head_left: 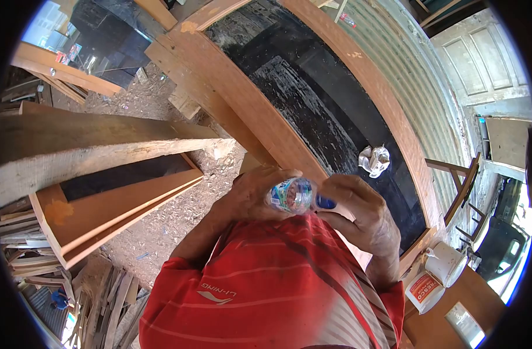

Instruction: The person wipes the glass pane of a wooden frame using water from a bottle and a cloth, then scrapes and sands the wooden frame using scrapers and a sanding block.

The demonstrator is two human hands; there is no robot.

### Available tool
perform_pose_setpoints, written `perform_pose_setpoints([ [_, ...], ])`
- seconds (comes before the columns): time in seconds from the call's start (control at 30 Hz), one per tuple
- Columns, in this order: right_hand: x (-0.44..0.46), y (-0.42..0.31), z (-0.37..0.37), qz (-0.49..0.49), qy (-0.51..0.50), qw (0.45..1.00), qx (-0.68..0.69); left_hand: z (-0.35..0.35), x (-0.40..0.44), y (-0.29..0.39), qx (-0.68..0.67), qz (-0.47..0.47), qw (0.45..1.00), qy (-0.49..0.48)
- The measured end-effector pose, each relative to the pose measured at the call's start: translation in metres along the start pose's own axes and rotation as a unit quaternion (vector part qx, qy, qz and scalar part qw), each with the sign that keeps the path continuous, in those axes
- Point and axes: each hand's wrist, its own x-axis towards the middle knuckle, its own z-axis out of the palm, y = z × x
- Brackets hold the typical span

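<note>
My left hand (257,189) is wrapped round a small clear plastic bottle (298,195) with a blue-and-green label, held in front of my chest. The bottle lies tilted, its neck toward the right. At the neck end my right hand (362,212) grips a dark blue bottle cap (325,202) between thumb and fingers. Whether the cap is on the neck or apart from it I cannot tell. Just beyond my hands is a wooden door frame (251,81) with a dark panel (336,87). A crumpled white cloth or paper (374,161) rests on that panel.
A thick wooden beam (103,151) runs in from the left above another framed panel (120,203). Scrap wood (112,302) is heaped at lower left. White buckets (446,263) stand at lower right. Corrugated sheeting (403,75) lies beyond the frame.
</note>
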Motion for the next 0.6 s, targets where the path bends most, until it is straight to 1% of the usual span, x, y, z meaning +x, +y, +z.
perform_pose_setpoints([
  [0.03, 0.006, -0.006, 0.001, 0.043, 0.019, 0.999, 0.007, -0.004, 0.003, -0.001, 0.019, 0.014, 1.000, 0.019],
  [0.07, 0.009, -0.010, 0.002, 0.086, 0.038, 0.995, 0.013, -0.009, 0.006, -0.002, 0.040, 0.018, 0.999, 0.019],
  [0.17, 0.013, -0.005, 0.002, 0.176, 0.000, 0.984, -0.025, -0.022, 0.017, -0.007, 0.087, 0.035, 0.995, 0.019],
  [0.23, 0.016, -0.007, 0.001, 0.183, -0.008, 0.982, -0.040, -0.027, 0.024, -0.011, 0.102, 0.053, 0.993, 0.020],
  [0.27, 0.018, -0.009, 0.000, 0.187, -0.012, 0.981, -0.047, -0.030, 0.028, -0.014, 0.090, 0.054, 0.994, 0.001],
  [0.37, 0.021, -0.010, -0.004, 0.135, 0.016, 0.990, -0.033, -0.037, 0.039, -0.021, 0.049, 0.057, 0.996, -0.043],
  [0.43, 0.028, -0.013, -0.010, 0.081, 0.022, 0.994, -0.068, -0.035, 0.044, -0.028, 0.009, 0.062, 0.996, -0.056],
  [0.47, 0.031, -0.015, -0.013, 0.055, 0.024, 0.995, -0.085, -0.037, 0.047, -0.029, 0.005, 0.075, 0.996, -0.048],
  [0.6, 0.037, -0.016, -0.016, 0.033, 0.077, 0.995, -0.046, -0.049, 0.060, -0.030, -0.002, 0.124, 0.992, -0.008],
])
